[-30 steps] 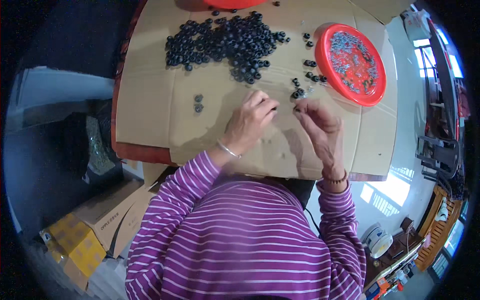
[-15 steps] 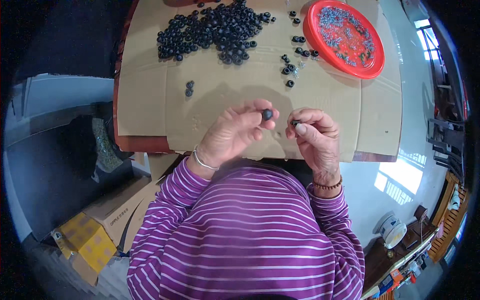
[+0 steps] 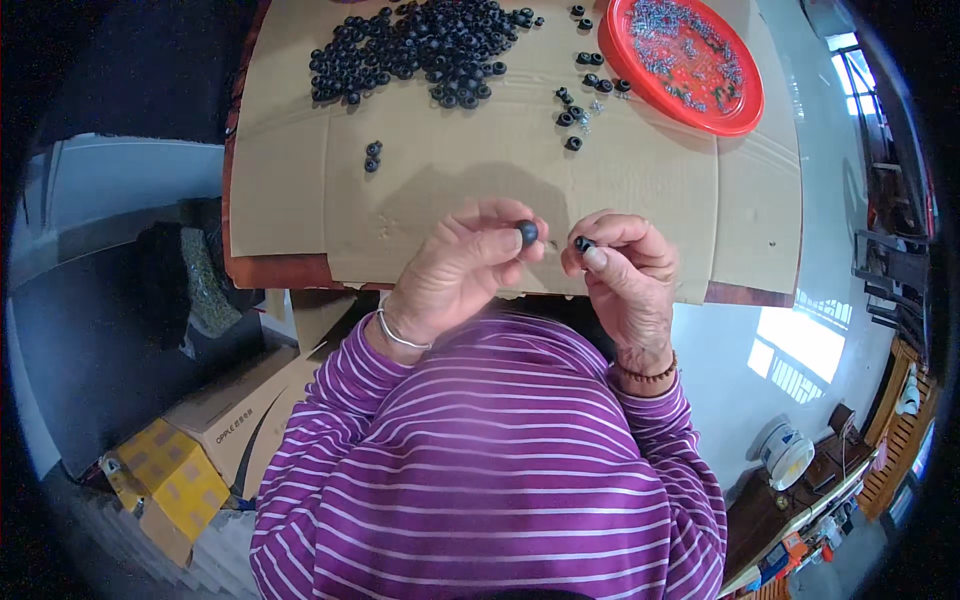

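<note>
Close before chest, left hand [image 3: 460,265] pinches black round part [image 3: 527,233] at fingertips; right hand [image 3: 625,270], just beside, grips smaller dark piece [image 3: 583,243]. Beyond hands: black parts heap [image 3: 420,50], red plate [image 3: 685,62] on cardboard sheet [image 3: 480,170]. Best align pieces squarely, press gently. Small piece's shape unclear, mostly hidden by fingers

The counter [image 3: 260,275] is covered by a flattened sheet of brown cardboard [image 3: 480,190], creased along its folds. On the cardboard lie a big heap of small black rings [image 3: 420,45], a pair of rings [image 3: 372,156] off to the left, a few scattered rings [image 3: 580,95], and a red plate [image 3: 745,110] of small metal parts.
</note>
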The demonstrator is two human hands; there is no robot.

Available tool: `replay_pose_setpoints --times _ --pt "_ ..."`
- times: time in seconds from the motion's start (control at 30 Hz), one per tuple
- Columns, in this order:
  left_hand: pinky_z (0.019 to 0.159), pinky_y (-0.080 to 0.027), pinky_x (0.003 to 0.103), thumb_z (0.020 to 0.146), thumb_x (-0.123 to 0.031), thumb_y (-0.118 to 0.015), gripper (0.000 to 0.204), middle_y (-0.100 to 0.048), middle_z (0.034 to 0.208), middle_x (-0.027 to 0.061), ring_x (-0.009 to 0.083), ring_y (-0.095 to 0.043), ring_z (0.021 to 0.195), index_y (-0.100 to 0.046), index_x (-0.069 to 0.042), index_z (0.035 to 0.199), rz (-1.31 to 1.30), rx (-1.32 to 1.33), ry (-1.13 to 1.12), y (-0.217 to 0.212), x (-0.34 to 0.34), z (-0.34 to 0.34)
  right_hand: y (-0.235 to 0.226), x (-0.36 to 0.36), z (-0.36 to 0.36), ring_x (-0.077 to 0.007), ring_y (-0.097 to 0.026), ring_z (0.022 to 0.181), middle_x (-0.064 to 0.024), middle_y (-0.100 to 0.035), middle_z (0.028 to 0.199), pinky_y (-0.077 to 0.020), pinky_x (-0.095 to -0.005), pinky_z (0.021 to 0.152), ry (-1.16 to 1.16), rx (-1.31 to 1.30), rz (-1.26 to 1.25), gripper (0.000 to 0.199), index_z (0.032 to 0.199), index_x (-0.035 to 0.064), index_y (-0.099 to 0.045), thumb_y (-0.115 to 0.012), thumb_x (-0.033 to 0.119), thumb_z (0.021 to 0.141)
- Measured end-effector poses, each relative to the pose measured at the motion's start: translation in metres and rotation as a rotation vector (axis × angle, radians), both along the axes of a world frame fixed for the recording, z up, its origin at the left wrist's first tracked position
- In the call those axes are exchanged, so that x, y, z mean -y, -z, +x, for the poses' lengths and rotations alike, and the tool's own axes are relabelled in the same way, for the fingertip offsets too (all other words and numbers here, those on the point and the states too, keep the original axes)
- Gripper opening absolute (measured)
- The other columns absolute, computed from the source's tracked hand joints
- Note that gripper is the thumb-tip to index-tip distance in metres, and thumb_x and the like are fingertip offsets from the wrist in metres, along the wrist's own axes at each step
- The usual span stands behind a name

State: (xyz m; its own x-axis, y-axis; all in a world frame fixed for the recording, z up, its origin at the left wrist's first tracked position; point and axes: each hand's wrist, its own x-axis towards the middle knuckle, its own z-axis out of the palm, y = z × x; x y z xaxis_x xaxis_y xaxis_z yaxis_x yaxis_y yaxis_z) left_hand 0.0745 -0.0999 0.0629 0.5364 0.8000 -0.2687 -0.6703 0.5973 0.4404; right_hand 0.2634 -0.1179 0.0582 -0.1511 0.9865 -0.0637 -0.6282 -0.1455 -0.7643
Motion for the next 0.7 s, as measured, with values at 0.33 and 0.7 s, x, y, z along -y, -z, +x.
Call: replay_pose_setpoints --times 0.33,0.7 --pt "0.058 -0.049 0.020 0.083 -0.003 -0.058 0.020 -0.060 0.097 0.0114 0.0142 -0.060 0.079 -0.058 -0.004 0.104 0.090 -0.050 0.013 -0.004 0.012 -0.001 -0.015 0.011 -0.009 -0.0158 -0.055 0.076 -0.0108 -0.058 0.087 -0.0445 -0.0259 0.066 0.076 0.218 0.125 0.014 0.088 -0.0047 -0.059 -0.062 -0.007 0.075" --pt "0.057 -0.045 0.022 0.083 -0.003 -0.058 0.020 -0.058 0.099 0.0131 0.0149 -0.058 0.077 -0.058 -0.004 0.103 0.349 -0.174 -0.004 0.003 0.012 -0.008 -0.017 0.010 -0.017 -0.0150 -0.055 0.070 -0.0103 -0.061 0.081 -0.0404 -0.0252 0.059 0.132 0.597 0.443 0.016 0.085 -0.0037 -0.060 -0.066 -0.008 0.070"
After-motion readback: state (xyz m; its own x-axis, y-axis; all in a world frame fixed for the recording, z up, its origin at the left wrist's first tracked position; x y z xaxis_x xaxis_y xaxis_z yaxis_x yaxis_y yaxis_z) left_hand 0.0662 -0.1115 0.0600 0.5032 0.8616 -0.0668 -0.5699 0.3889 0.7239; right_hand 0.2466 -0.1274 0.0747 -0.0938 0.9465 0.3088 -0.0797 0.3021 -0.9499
